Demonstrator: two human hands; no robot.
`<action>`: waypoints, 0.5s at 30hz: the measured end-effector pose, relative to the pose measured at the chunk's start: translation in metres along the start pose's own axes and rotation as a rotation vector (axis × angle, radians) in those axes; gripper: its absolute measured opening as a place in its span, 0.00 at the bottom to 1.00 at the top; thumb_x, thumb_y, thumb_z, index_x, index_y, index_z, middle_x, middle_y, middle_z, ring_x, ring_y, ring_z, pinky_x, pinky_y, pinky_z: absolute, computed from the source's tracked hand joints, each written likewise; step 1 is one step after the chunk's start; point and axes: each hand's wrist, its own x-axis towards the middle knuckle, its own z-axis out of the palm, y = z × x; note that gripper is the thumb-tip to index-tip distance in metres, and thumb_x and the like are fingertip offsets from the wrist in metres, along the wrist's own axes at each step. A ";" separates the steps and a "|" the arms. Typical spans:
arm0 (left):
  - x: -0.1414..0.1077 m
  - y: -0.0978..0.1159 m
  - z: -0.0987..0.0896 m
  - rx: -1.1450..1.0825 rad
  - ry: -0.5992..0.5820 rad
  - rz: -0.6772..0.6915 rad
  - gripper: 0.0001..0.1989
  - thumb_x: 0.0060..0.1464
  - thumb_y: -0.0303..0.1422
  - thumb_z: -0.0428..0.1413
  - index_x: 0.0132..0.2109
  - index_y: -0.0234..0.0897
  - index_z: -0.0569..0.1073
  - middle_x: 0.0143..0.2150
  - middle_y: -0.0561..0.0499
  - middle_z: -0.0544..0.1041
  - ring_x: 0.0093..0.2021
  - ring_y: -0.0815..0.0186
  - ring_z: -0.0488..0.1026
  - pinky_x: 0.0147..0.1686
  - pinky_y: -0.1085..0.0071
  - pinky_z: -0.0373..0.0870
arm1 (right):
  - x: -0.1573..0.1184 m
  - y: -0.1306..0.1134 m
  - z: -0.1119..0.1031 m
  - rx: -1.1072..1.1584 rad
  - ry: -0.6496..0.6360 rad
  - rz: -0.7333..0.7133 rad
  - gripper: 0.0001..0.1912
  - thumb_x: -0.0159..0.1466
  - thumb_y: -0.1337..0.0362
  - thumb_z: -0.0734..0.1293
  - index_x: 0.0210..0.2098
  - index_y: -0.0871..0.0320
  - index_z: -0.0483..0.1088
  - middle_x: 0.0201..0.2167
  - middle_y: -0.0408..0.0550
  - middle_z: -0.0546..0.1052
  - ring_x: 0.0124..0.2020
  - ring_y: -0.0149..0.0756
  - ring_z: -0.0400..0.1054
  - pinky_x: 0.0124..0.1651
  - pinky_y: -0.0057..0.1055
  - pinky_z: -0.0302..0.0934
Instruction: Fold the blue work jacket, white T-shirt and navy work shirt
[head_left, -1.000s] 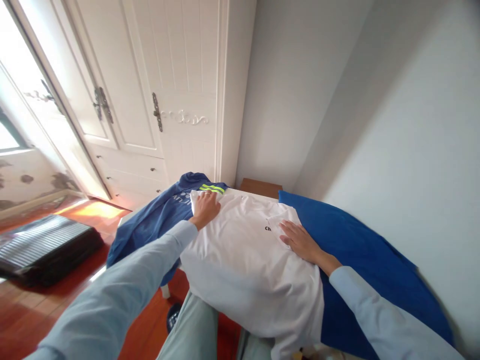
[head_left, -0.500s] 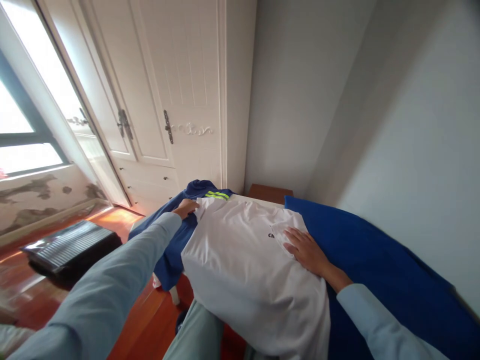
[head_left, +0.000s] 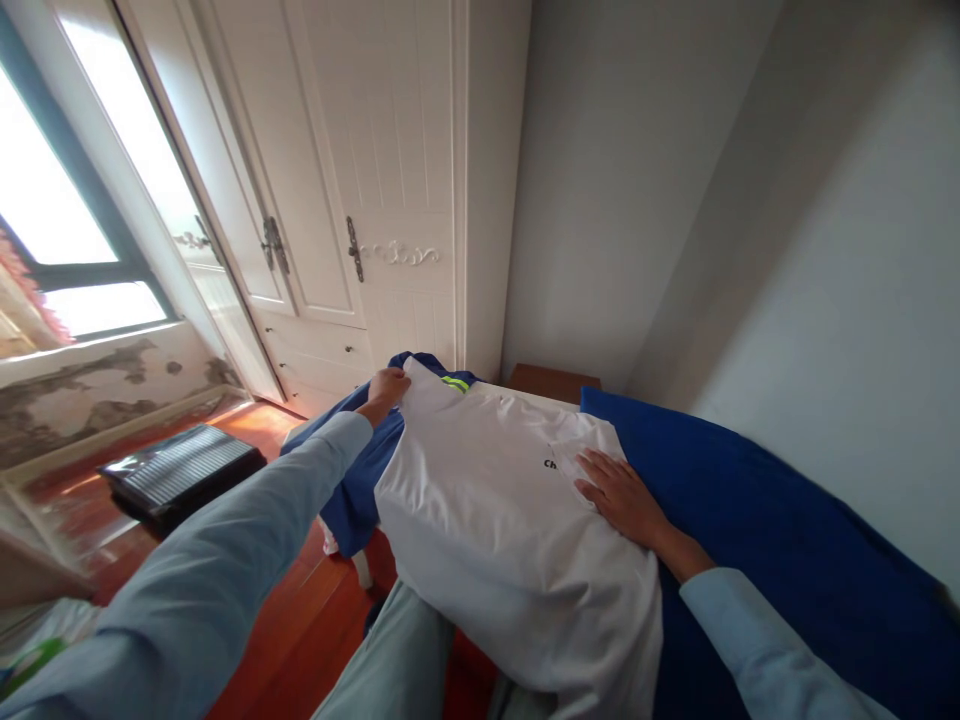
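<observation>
White shirt lies on the tabletop, long axis running toward us; our left hand pinches its far-left corner, while our right hand rests flat on its right side, fingers extended, gripping nothing.

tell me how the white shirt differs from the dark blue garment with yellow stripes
The white shirt carries dark lettering; the blue garment has yellow-green stripes. The shirt lies spread under the right hand, its corner pinched by the left hand; the garment lies rumpled, partly beneath the shirt. Both are cloth, with a part hanging down.
</observation>
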 end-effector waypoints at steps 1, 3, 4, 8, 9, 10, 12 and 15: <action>-0.008 0.004 -0.002 0.001 -0.039 0.075 0.13 0.48 0.30 0.58 0.41 0.34 0.81 0.39 0.45 0.81 0.44 0.57 0.78 0.43 0.66 0.75 | 0.000 0.001 0.001 -0.001 -0.002 0.005 0.33 0.74 0.47 0.49 0.70 0.54 0.63 0.72 0.54 0.62 0.74 0.47 0.53 0.74 0.52 0.47; -0.026 0.011 -0.002 -0.005 -0.187 0.247 0.13 0.49 0.33 0.60 0.43 0.36 0.82 0.42 0.47 0.82 0.44 0.61 0.77 0.47 0.68 0.73 | 0.000 0.002 0.002 -0.006 -0.004 0.014 0.33 0.74 0.47 0.49 0.70 0.54 0.62 0.73 0.54 0.62 0.74 0.47 0.53 0.74 0.52 0.48; -0.035 0.013 -0.001 -0.014 -0.272 0.335 0.14 0.50 0.35 0.61 0.44 0.36 0.82 0.43 0.47 0.82 0.42 0.62 0.76 0.47 0.69 0.73 | 0.000 0.003 0.002 -0.010 -0.004 0.012 0.33 0.74 0.47 0.50 0.70 0.54 0.62 0.73 0.54 0.61 0.74 0.48 0.53 0.73 0.53 0.48; -0.056 0.011 0.008 0.000 -0.373 0.609 0.26 0.60 0.48 0.56 0.55 0.34 0.79 0.50 0.41 0.81 0.39 0.61 0.77 0.42 0.66 0.75 | 0.000 0.003 0.001 -0.024 0.000 -0.011 0.32 0.74 0.48 0.50 0.70 0.56 0.63 0.72 0.55 0.63 0.73 0.48 0.55 0.73 0.54 0.50; -0.057 0.008 0.010 0.042 -0.350 0.643 0.27 0.62 0.49 0.52 0.56 0.33 0.78 0.52 0.40 0.81 0.41 0.59 0.78 0.43 0.65 0.75 | 0.000 0.003 0.001 -0.026 -0.004 -0.013 0.33 0.74 0.48 0.50 0.70 0.56 0.63 0.72 0.56 0.63 0.73 0.49 0.55 0.73 0.54 0.50; -0.056 0.005 0.013 0.108 -0.343 0.672 0.27 0.65 0.49 0.49 0.57 0.33 0.77 0.54 0.39 0.80 0.44 0.58 0.78 0.46 0.64 0.75 | 0.001 0.003 0.000 -0.026 -0.011 -0.012 0.33 0.74 0.48 0.50 0.70 0.57 0.63 0.72 0.56 0.63 0.73 0.49 0.55 0.73 0.54 0.50; -0.053 -0.004 0.018 0.253 -0.387 0.725 0.28 0.68 0.48 0.45 0.59 0.33 0.76 0.58 0.38 0.78 0.53 0.55 0.77 0.55 0.62 0.72 | 0.001 0.003 -0.002 -0.025 -0.026 -0.007 0.33 0.74 0.48 0.49 0.70 0.57 0.63 0.72 0.56 0.62 0.73 0.49 0.54 0.73 0.54 0.49; -0.057 -0.018 0.025 0.430 -0.513 0.809 0.30 0.68 0.50 0.46 0.66 0.37 0.71 0.68 0.40 0.71 0.67 0.54 0.67 0.67 0.58 0.61 | 0.001 0.004 -0.003 -0.020 -0.043 0.001 0.33 0.74 0.48 0.49 0.70 0.57 0.63 0.72 0.56 0.62 0.73 0.48 0.54 0.73 0.53 0.48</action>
